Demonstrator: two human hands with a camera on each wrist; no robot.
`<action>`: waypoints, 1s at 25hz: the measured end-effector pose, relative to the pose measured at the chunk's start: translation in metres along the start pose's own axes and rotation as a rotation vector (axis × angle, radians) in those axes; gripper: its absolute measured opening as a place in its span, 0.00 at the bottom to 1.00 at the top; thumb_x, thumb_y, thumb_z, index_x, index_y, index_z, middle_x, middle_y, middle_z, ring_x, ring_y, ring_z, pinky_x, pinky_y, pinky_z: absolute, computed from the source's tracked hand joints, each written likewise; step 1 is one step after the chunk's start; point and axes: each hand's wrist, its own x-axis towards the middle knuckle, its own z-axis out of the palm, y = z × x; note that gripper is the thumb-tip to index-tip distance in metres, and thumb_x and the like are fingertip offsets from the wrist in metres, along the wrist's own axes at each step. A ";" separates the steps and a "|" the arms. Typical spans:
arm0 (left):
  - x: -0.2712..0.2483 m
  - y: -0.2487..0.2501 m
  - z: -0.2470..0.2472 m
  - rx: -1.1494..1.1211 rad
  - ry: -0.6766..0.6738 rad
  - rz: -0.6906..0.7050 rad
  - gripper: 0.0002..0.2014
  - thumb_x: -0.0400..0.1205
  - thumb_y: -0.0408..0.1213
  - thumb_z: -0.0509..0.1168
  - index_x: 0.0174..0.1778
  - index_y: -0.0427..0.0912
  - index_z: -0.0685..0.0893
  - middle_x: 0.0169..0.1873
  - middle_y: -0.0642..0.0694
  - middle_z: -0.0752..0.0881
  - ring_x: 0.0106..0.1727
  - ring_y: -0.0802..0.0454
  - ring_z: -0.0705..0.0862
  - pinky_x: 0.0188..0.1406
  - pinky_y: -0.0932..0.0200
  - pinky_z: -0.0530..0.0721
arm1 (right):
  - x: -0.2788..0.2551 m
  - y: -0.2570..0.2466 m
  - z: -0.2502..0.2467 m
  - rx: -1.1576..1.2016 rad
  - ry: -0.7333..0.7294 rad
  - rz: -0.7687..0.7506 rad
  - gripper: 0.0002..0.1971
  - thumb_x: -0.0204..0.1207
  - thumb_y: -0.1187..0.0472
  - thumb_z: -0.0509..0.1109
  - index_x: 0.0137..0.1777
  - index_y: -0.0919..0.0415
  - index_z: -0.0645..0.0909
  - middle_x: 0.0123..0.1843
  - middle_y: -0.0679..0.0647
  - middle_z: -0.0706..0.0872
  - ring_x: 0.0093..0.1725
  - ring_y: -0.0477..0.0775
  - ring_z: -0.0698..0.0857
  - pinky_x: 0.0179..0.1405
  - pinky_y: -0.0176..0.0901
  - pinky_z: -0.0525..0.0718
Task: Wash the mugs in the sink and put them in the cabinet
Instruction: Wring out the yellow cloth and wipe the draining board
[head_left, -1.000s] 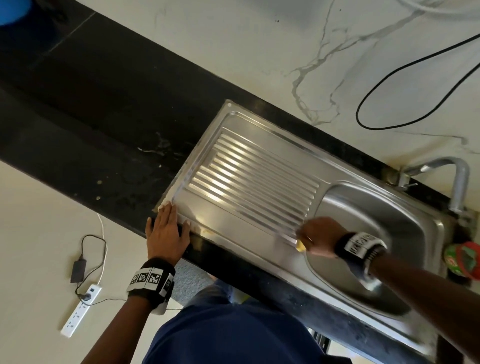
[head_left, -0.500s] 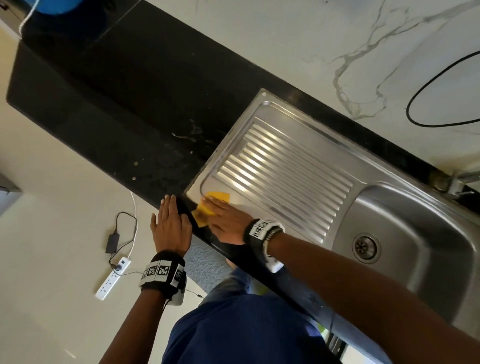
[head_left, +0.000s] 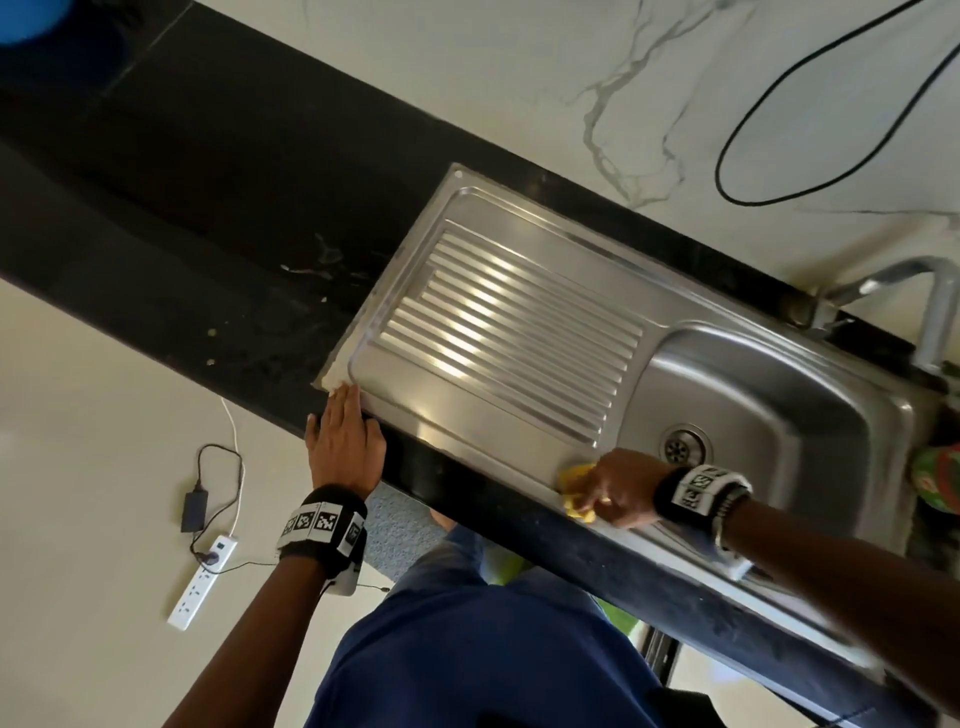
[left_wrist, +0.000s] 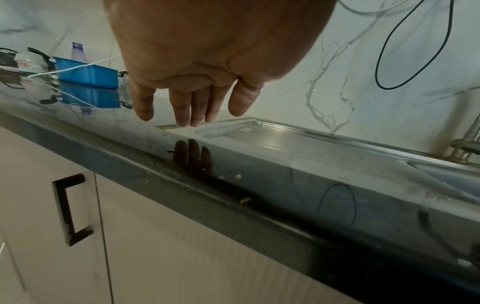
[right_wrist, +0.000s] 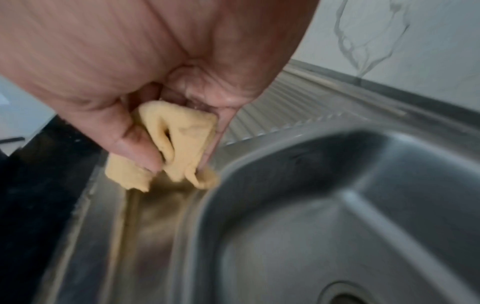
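No mug shows in any view. The steel sink (head_left: 779, 415) has a ribbed drainboard (head_left: 498, 332) on its left and a bare basin with a drain (head_left: 684, 446). My right hand (head_left: 613, 493) grips a crumpled yellow cloth (head_left: 576, 491) (right_wrist: 179, 144) against the sink's front rim, at the basin's near-left corner. My left hand (head_left: 345, 441) lies flat with straight fingers (left_wrist: 192, 109) on the black counter (head_left: 208, 234), fingertips at the drainboard's near-left corner. It holds nothing.
A tap (head_left: 935, 312) stands at the basin's far right. A black cable (head_left: 779, 130) loops on the marble wall. A blue tub (left_wrist: 88, 72) and pans sit far left on the counter. Cabinet doors with a black handle (left_wrist: 70, 209) are below. A power strip (head_left: 202, 582) lies on the floor.
My right hand swept the yellow cloth left to the drainboard's near-left corner, then back right along the front rim to the basin corner. The left hand stayed put.
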 end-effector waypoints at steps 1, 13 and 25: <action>-0.002 0.003 0.000 0.008 -0.001 0.010 0.32 0.86 0.43 0.49 0.88 0.39 0.62 0.87 0.37 0.65 0.89 0.41 0.63 0.89 0.34 0.53 | -0.014 0.008 -0.004 -0.068 -0.059 0.080 0.21 0.73 0.60 0.70 0.62 0.40 0.91 0.60 0.43 0.94 0.60 0.50 0.92 0.67 0.48 0.88; -0.010 0.023 0.016 0.042 0.028 -0.085 0.28 0.90 0.40 0.54 0.87 0.39 0.64 0.87 0.39 0.66 0.89 0.42 0.62 0.88 0.35 0.55 | 0.192 -0.093 -0.116 -0.071 0.279 -0.074 0.41 0.86 0.58 0.65 0.93 0.52 0.46 0.93 0.56 0.57 0.92 0.59 0.57 0.85 0.62 0.68; -0.065 0.112 0.071 0.087 -0.118 0.298 0.30 0.87 0.38 0.61 0.88 0.40 0.65 0.85 0.36 0.69 0.85 0.36 0.69 0.83 0.30 0.66 | -0.036 0.017 0.114 0.435 0.490 0.110 0.26 0.81 0.62 0.67 0.79 0.47 0.81 0.82 0.49 0.80 0.79 0.63 0.81 0.77 0.59 0.79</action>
